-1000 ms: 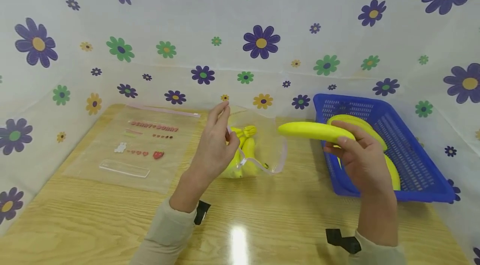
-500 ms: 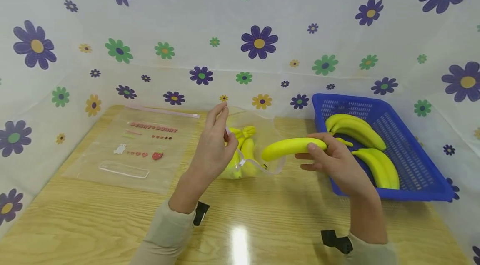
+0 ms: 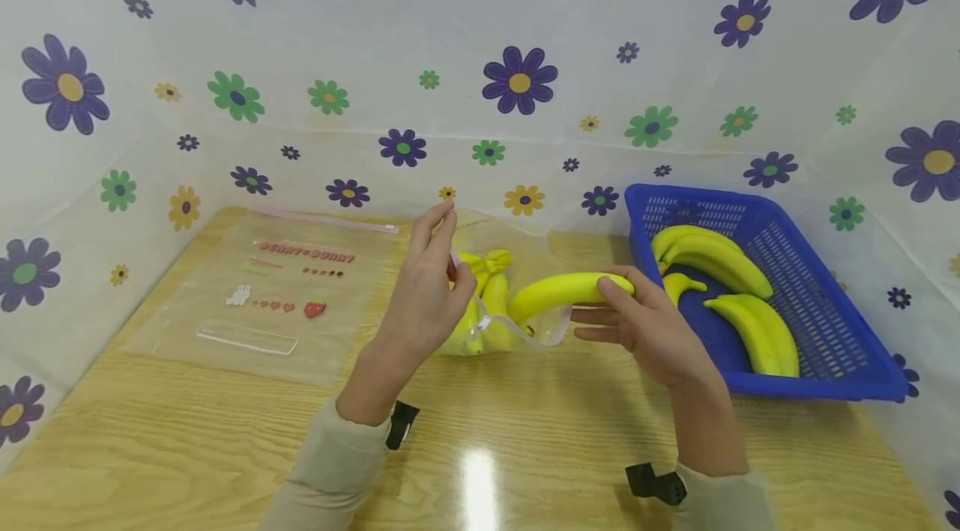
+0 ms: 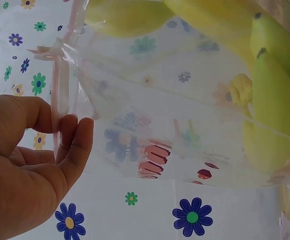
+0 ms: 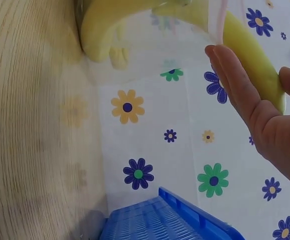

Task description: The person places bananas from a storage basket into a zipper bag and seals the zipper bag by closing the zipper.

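My left hand pinches the pink-edged rim of a clear zip bag and holds its mouth apart. Inside the bag lie several yellow bananas, partly hidden in the head view by the left hand. My right hand grips a single banana by one end, between thumb and fingers. The far end of that banana reaches into the mouth of the bag. In the right wrist view, fingertips of the right hand are at the bag's rim.
A blue basket at the right holds more bananas. Flat on the wooden table at the left lies another clear zip bag with pink lettering. A flower-print cloth hangs behind and at both sides.
My right hand has carried the banana leftward from above the basket, and its far end has entered the bag's mouth. The left hand has stayed in place on the bag's rim.
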### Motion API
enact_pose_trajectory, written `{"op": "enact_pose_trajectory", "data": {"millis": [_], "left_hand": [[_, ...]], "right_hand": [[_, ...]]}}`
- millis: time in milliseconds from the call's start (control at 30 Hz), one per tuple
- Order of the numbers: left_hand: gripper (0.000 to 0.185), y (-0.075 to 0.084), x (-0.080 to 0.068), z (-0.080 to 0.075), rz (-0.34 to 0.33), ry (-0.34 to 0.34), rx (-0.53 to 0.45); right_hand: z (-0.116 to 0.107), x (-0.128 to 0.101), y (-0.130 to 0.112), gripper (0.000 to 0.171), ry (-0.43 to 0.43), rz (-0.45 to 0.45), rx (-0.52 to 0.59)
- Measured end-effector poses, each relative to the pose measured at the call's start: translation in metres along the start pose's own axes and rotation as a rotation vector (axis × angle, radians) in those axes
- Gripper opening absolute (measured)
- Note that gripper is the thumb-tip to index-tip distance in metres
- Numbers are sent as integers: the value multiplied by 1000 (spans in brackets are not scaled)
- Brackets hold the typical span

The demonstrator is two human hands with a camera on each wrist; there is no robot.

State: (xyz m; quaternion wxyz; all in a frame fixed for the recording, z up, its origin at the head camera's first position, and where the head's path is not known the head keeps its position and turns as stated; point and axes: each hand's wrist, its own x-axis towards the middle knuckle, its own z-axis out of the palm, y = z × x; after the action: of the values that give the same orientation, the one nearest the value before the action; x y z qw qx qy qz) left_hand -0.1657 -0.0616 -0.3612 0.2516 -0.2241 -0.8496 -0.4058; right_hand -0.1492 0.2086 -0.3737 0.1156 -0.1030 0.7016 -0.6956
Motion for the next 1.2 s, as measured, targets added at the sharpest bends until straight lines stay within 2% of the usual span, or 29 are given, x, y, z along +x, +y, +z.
{"op": "enact_pose_trajectory", "data": {"millis": [400, 600, 1067, 1200], "left_hand": [[58, 2, 1, -1, -14, -10, -2], [58, 2, 1, 0, -20, -16, -8], [61, 3, 0, -1, -45, -30, -6], [61, 4, 0, -1, -34, -29, -11]], "right_hand": [[12, 3, 4, 36, 86, -74, -67], [16, 3, 5, 35, 93, -91, -97], [19, 5, 5, 33, 140, -57, -102], [22, 7, 8, 35, 194, -52, -108]]}}
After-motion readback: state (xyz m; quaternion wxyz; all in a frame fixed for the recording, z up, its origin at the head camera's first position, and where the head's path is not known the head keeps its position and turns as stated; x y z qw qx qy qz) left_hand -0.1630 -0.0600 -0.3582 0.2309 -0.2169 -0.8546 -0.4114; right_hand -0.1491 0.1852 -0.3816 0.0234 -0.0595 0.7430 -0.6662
